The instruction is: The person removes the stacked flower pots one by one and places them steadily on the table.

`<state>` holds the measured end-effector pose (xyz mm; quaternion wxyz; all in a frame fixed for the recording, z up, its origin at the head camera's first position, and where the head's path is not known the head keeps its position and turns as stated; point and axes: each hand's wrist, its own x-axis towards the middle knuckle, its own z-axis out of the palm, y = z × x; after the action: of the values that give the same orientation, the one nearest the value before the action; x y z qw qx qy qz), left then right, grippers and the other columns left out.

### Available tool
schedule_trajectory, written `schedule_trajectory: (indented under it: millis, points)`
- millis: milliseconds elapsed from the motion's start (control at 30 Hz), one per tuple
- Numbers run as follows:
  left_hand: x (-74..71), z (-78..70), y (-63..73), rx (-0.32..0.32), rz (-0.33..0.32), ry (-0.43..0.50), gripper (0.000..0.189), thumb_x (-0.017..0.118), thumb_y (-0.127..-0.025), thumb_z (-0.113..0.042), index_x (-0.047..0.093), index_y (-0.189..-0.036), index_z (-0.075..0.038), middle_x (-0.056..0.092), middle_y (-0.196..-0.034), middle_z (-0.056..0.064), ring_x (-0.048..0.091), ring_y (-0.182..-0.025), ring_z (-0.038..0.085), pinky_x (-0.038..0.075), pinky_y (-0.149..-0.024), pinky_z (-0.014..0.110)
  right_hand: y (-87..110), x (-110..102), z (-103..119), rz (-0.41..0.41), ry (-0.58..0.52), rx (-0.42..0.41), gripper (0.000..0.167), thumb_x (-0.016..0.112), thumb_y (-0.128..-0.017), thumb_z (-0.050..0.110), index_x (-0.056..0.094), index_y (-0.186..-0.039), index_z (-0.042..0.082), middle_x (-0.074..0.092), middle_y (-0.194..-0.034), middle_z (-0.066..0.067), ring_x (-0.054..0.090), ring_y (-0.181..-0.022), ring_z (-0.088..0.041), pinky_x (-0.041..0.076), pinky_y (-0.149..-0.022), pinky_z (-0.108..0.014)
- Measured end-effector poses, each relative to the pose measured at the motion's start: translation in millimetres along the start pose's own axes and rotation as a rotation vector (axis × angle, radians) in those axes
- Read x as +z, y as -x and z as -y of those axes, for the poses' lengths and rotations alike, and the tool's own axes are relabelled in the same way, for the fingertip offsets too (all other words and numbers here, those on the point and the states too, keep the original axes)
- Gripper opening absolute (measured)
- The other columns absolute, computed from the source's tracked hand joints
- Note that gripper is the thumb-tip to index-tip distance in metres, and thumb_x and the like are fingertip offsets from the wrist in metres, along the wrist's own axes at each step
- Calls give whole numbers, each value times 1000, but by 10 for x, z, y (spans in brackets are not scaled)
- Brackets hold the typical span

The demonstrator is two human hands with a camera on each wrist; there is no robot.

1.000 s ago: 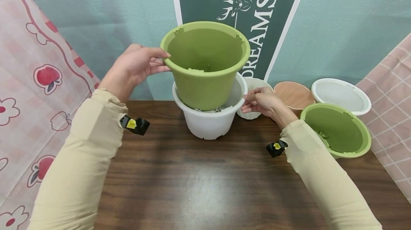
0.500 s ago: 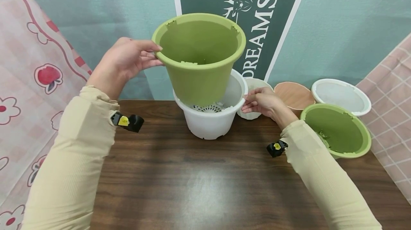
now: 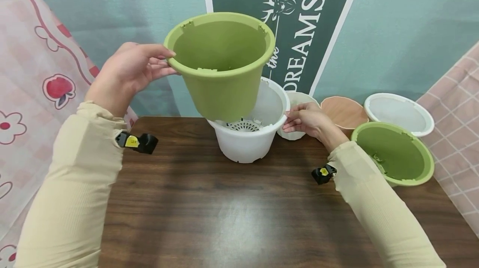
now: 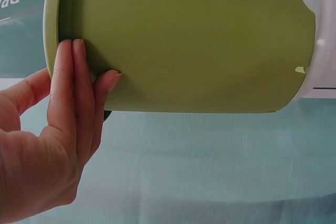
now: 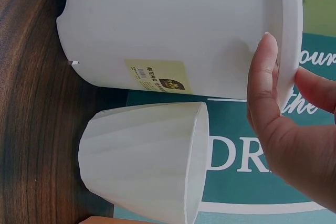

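Observation:
A green flowerpot [image 3: 224, 93] is held up by its left rim in my left hand [image 3: 129, 68], thumb over the rim and fingers beneath it. In the left wrist view, the fingers [image 4: 63, 93] lie against the pot's outer wall, under the lip. Below and partly behind it stands a white flowerpot [image 3: 245, 147] on the table, its slotted bottom showing inside. My right hand [image 3: 308, 120] pinches the white pot's right rim. The right wrist view shows the thumb and fingers on either side of that rim, and a yellow label [image 5: 159, 77] on the white pot's wall.
Right of the white pot stand a small cream pot [image 5: 142, 156], a terracotta-coloured pot [image 3: 344, 112], another white pot [image 3: 400, 112] and a second green pot [image 3: 423, 164]. A teal curtain [image 3: 149, 10] hangs behind the wooden table [image 3: 224, 210].
My left hand has lifted the green pot up out of the white pot and shifted it left, baring more of the white pot's inside. The right hand stays on the white rim.

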<state>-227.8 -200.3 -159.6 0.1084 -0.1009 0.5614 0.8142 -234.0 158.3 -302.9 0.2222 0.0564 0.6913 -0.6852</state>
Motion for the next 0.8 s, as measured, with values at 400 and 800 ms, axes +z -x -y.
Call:
schedule_trajectory:
  millis: [400,800]
  points:
    - [-305,-60,30,26,-5,21,23,60,-81,11,54,-103,5,48,-96,17,64,-78,25,51,-77,32,4,-21,-2,0,13,-9,9,44,-94,0,41,-98,-7,60,-68,-12,64,-61,-18,55,-66,-33]
    - [-601,-108,26,3,-3,74,16,54,-84,12,52,-99,5,51,-92,20,65,-80,29,51,-76,33,-2,-38,-27,5,9,-17,9,44,-94,0,42,-97,-7,60,-68,-12,63,-60,-18,55,-65,-33]
